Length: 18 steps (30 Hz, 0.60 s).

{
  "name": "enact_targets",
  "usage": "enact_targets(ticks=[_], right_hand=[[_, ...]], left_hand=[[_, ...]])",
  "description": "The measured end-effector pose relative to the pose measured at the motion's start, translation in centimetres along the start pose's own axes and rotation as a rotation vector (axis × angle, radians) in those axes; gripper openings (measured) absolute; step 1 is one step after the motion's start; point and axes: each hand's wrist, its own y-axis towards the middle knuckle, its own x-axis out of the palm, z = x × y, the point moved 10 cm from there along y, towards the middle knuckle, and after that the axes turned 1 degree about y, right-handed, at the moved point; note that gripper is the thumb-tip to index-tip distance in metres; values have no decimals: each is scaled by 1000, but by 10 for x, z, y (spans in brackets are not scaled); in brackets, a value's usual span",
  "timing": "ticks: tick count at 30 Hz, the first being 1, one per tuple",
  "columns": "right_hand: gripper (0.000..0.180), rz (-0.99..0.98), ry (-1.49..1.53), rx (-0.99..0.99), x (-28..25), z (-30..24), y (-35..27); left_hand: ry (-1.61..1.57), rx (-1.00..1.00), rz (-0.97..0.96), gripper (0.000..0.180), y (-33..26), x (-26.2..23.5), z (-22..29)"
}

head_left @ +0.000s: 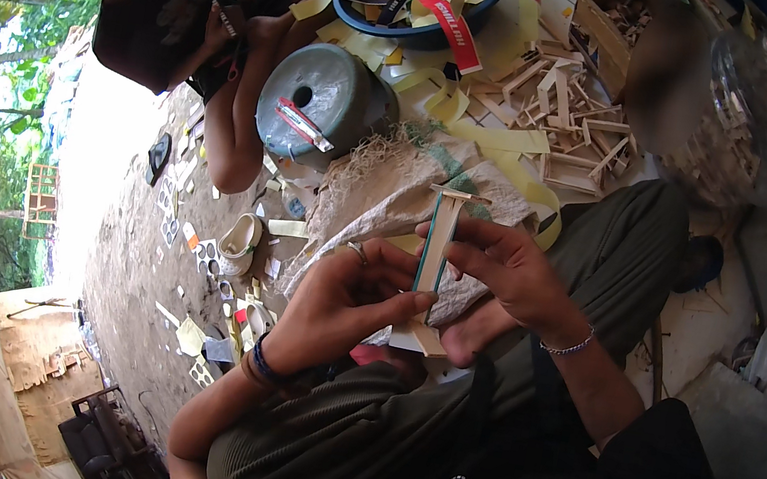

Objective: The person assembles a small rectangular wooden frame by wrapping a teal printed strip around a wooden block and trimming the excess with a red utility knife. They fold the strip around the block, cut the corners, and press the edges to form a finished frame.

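Upright between my hands is a small, narrow wooden frame (439,239) with teal edges and a short crosspiece at its top end. My left hand (349,295) is closed around its lower left side, the thumb pressed near the bottom. From the right, my right hand (515,274) pinches its upper part with thumb and fingers. Just below the frame, a pale flat piece (420,338) lies by my bare foot (474,332). Under my hands is a frayed whitish woven sack (392,190).
Beyond the sack stands a grey-green round stool (290,82) bearing a red-and-white tool (303,124). Further back is a blue basin (417,40) of paper strips. Wooden frames (576,120) lie heaped at right. Another person (161,20) sits at left. Clogs (241,244) and scraps lie on the ground.
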Motion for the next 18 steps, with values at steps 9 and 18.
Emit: enact_targets(ticks=[9, 18], right_hand=[[23, 156, -82, -83, 3, -2, 5], [31, 151, 11, 1, -5, 3, 9]], left_hand=[[89, 29, 1, 27, 4, 2, 0], [-145, -29, 26, 29, 1, -1, -6]])
